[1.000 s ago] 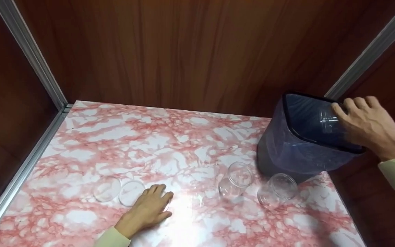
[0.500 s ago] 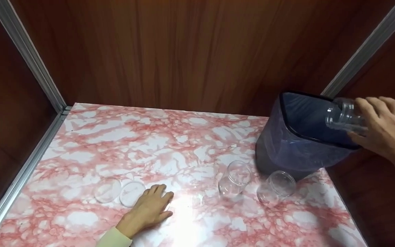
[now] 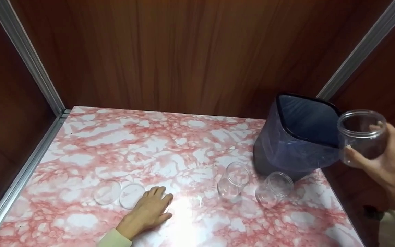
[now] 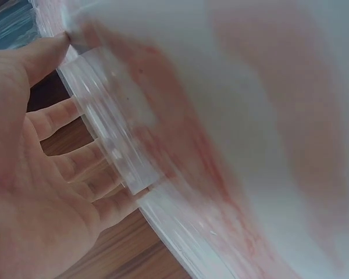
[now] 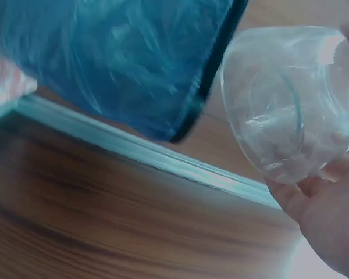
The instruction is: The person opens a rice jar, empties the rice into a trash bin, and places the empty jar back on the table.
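My right hand (image 3: 389, 164) grips a clear jar (image 3: 362, 140) around its side, mouth upward, just right of the bin's rim. Nothing shows inside the jar (image 5: 279, 104) in the right wrist view. Two more clear jars, one on the left (image 3: 233, 180) and one on the right (image 3: 274, 188), stand on the table before the bin. Palm down, my left hand (image 3: 147, 209) rests on the table with fingers spread. Beside its fingertips lie two round clear lids, a nearer one (image 3: 132, 195) and a farther one (image 3: 107, 192). A clear ridged edge (image 4: 113, 133) touches its fingers in the left wrist view.
A dark bin (image 3: 297, 154) with a translucent bag liner stands at the table's back right corner. Wood-grain panels (image 3: 170, 58) with metal edge strips (image 3: 29, 61) enclose the red-and-white marbled table (image 3: 142, 151) at the back and sides.
The right hand has come out of the bin with the jar, moving right and toward me. From tipped over the bin, the jar has turned upright. My left hand stays put.
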